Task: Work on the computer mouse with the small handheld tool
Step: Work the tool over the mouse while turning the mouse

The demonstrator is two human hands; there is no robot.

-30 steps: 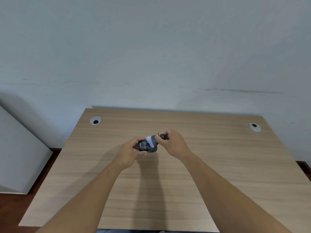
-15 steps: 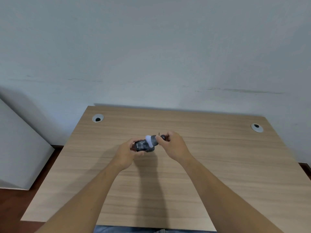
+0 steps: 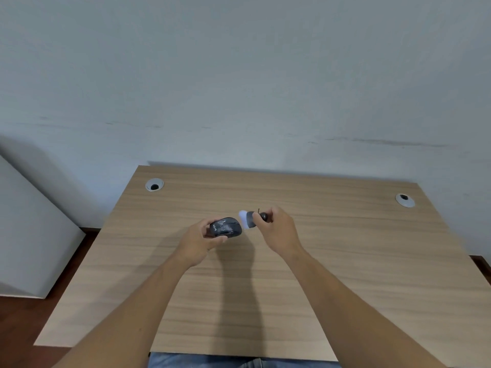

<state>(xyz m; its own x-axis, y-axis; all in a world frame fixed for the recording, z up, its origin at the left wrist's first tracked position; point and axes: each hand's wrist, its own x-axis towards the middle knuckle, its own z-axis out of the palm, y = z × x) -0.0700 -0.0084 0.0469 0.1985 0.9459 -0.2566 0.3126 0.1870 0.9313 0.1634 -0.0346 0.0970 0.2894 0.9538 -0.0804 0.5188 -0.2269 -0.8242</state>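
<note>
A dark grey computer mouse (image 3: 225, 227) is held above the wooden desk (image 3: 345, 261) in my left hand (image 3: 202, 239), fingers wrapped round its near and left sides. My right hand (image 3: 279, 233) grips a small handheld tool (image 3: 251, 219) with a dark body and a pale, blurred head that points left at the mouse. A narrow gap shows between the tool's head and the right end of the mouse. Part of the tool's handle is hidden inside my right fist.
Two round cable grommets sit near the desk's back corners, one at the left (image 3: 154, 185) and one at the right (image 3: 405, 200). A pale wall stands right behind the desk. A white cabinet (image 3: 29, 235) is on the floor to the left.
The tool's head lay on the mouse earlier; it has now drawn off to the right. The mouse has turned in my left hand and shows more of its top.
</note>
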